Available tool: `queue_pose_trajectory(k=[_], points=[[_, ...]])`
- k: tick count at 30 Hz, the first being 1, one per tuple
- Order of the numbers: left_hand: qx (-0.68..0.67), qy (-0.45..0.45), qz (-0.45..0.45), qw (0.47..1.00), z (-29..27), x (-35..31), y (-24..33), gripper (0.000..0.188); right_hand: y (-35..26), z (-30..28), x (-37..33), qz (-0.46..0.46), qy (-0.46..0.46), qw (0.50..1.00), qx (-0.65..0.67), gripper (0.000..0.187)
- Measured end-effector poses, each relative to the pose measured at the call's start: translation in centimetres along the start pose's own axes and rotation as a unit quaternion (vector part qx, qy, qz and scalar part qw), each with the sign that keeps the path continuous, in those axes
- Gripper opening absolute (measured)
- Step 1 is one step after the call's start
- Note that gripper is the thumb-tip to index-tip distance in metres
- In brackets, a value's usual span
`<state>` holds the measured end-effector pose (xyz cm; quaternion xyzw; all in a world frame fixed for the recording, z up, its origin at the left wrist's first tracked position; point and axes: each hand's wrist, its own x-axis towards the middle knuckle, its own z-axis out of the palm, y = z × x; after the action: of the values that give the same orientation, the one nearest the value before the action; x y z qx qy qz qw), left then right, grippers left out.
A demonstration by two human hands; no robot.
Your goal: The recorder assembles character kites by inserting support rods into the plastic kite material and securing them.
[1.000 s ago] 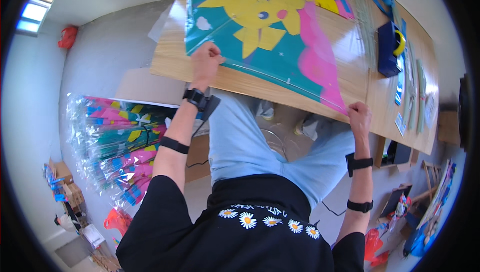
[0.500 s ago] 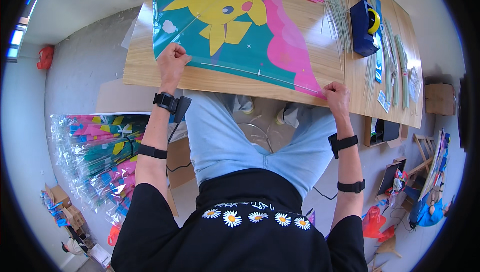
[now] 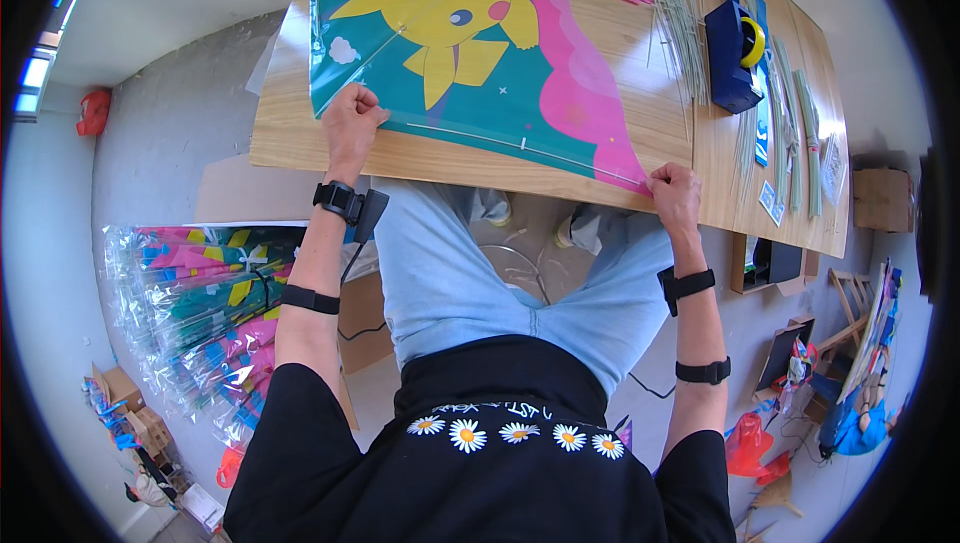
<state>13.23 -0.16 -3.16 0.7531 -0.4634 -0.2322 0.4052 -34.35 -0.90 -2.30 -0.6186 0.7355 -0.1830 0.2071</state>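
Note:
A printed plastic sheet point(image 3: 480, 103) lies on the wooden table, teal and pink with a yellow cartoon figure. It tapers toward its right corner. Along its near edge runs a thin pale rod point(image 3: 470, 134) with a small white piece partway along it. My left hand point(image 3: 352, 125) is closed in a pinch at the sheet's near left edge. At the near right corner, the thumb and fingers of my right hand point(image 3: 676, 195) pinch the pointed tip. Between my hands the edge is stretched fairly straight, close to the table's front.
A dark blue tape dispenser point(image 3: 732, 73) with yellow tape stands on the table point(image 3: 655, 133) to the right. Loose thin sticks point(image 3: 678, 28) and bundled rods point(image 3: 810, 143) lie around it. Clear-wrapped colourful packs point(image 3: 215, 293) are piled at my left. A cardboard box point(image 3: 882, 198) is far right.

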Motion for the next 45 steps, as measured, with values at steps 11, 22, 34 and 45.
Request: queue_pose_trajectory(k=[11, 22, 34, 45], points=[[0.014, 0.004, -0.002, 1.0, -0.1, -0.4, 0.9, 0.019, -0.2, -0.3, 0.0, 0.012, -0.015, 1.0, 0.002, 0.012], [0.003, -0.005, -0.002, 1.0, 0.0, -0.2, 0.3, 0.019, 0.2, -0.2, 0.1, -0.012, -0.009, 1.0, 0.006, 0.01], [0.013, -0.01, -0.005, 1.0, 0.3, -0.4, 0.4, 0.02, 0.4, -0.1, 0.1, -0.007, -0.016, 1.0, 0.005, 0.011], [0.008, -0.008, -0.005, 1.0, 0.4, -0.4, 0.2, 0.02, 0.5, -0.2, 0.0, -0.005, -0.022, 1.0, 0.011, 0.01]])
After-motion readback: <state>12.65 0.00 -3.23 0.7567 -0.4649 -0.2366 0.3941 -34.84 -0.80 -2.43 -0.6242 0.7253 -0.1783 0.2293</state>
